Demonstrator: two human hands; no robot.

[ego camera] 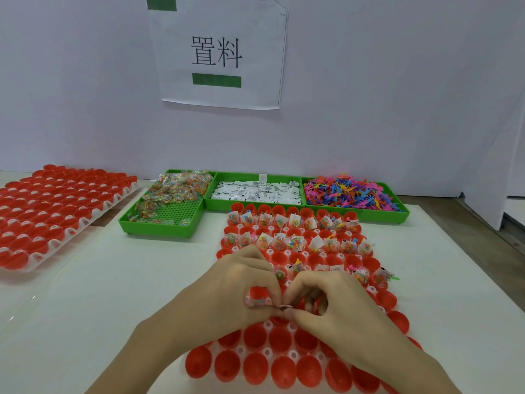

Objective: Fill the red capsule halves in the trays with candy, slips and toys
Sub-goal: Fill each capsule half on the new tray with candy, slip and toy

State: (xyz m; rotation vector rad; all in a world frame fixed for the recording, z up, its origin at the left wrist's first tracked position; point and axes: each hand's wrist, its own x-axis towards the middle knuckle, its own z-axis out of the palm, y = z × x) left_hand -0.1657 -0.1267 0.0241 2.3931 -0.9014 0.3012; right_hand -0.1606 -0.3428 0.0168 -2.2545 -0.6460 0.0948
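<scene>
White tabletop, pale wall behind with a taped paper sign [220, 52]. Both hands meet over the near tray [267, 352] of red capsule halves [255, 336]: the left hand [235, 291] and right hand [326, 302] have curled fingertips pinching one small item between them, just above an empty half. I cannot tell what it is. Filled halves sit in the far rows.

Packing workstation, green parts bins [355, 214], printed wall sign [218, 52], white bench [113, 280]
</scene>
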